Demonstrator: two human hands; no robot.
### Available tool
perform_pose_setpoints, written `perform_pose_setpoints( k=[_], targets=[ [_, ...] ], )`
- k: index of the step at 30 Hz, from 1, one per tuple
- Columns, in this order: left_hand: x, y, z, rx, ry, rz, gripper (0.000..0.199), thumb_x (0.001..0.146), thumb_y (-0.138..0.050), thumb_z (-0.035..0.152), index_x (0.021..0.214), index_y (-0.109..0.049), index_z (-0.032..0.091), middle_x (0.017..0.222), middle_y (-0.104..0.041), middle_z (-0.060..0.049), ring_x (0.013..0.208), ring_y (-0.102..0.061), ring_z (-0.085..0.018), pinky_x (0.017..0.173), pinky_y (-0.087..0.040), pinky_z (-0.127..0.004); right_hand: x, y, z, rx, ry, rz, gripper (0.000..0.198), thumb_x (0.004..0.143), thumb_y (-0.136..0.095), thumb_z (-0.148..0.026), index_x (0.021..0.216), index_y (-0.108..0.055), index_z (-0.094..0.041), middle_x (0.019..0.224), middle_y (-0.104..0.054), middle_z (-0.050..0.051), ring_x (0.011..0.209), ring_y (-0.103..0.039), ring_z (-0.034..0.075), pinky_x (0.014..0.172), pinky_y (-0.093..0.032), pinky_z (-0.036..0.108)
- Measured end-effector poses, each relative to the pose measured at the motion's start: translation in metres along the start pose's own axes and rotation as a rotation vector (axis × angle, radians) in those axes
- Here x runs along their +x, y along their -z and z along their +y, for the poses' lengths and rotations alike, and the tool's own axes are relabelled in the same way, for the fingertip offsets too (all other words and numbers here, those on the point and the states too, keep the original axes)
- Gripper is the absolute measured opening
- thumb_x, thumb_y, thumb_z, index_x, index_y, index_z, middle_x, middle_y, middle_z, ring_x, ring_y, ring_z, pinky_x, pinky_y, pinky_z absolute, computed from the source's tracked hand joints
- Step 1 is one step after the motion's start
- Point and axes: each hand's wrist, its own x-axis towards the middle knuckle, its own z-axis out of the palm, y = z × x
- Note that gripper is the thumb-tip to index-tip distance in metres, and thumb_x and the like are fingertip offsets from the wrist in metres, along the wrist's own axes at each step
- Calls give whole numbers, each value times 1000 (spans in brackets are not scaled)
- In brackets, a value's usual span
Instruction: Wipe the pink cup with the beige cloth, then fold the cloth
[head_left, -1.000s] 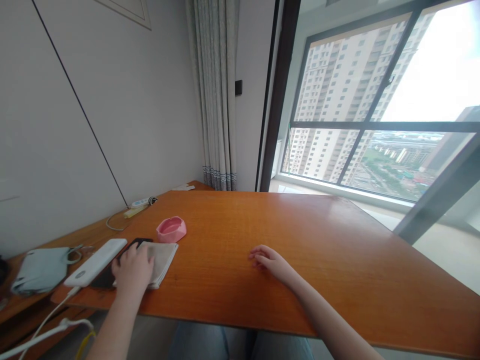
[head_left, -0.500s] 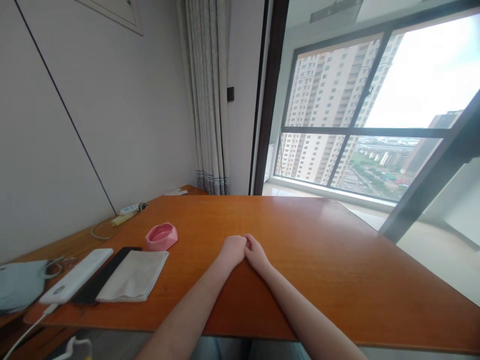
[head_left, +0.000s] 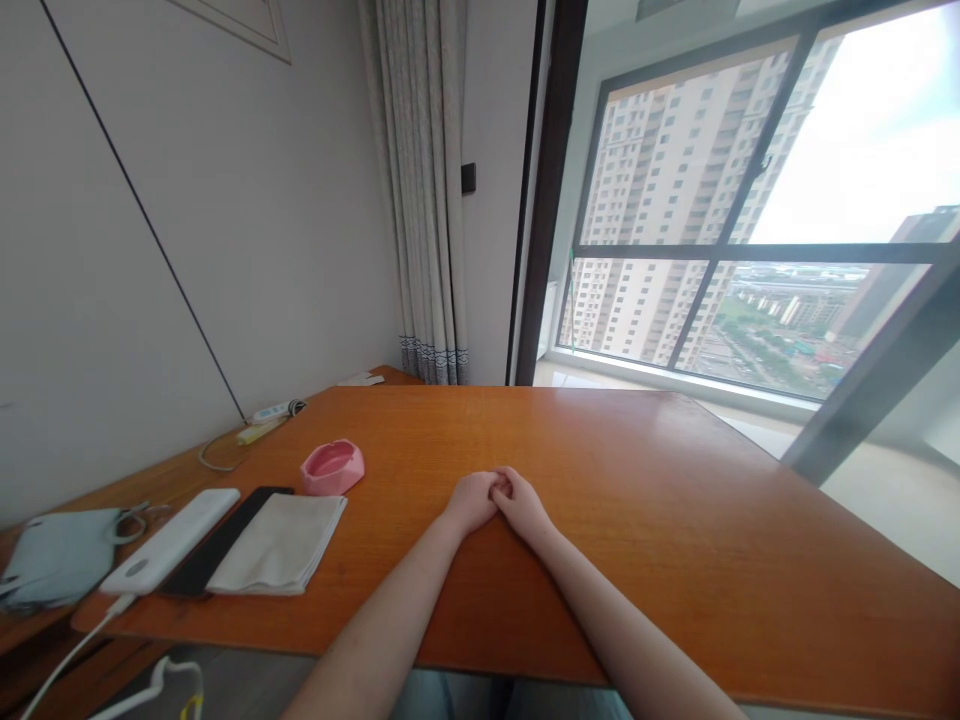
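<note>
My left hand [head_left: 472, 502] and my right hand [head_left: 523, 503] meet over the wooden table [head_left: 637, 560], roughly in the middle of the head view. Both are closed, with the fingers folded in against each other. Fingers of the right hand lie against the left hand's fingers, and the two hands touch. No object shows in either one. Most of the fingertips are hidden in the clasp. Nearest to the hands, off to the left, is a pink faceted ashtray [head_left: 332, 468]. A folded pale cloth [head_left: 277, 545] lies in front of it.
Beside the cloth lie a dark flat phone-like slab [head_left: 225, 545], a white power bank [head_left: 171, 540] with a cable plugged in, and a pale blue pouch [head_left: 64, 555]. A corded white controller [head_left: 271, 412] rests along the wall. Behind are a curtain [head_left: 431, 200] and a large window [head_left: 712, 252].
The view has shifted a little, so the table items sit slightly further right. My hands stay clasped, with the right hand's fingers shifted slightly against the left.
</note>
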Motion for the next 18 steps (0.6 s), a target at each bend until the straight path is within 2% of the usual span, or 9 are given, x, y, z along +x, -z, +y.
perform_pose_setpoints(
  k=[7,18],
  targets=[
    [2,2,-6,-154,-5,-15,24,81,-48,28,83,-68,14,83,-69,-7,78,-62,-18,70,-44,-26,0,4,-5,-13,31,-10,21,74,-51,-20,94,-59,-19,91,-66,6,85,-60,20,81,-45,32],
    [2,0,-5,-103,18,-14,23,79,-48,24,79,-67,12,77,-68,-5,70,-59,-15,63,-40,-23,1,1,-2,-45,58,5,21,74,-52,-19,93,-61,-19,90,-67,5,84,-60,19,80,-46,32]
  ],
)
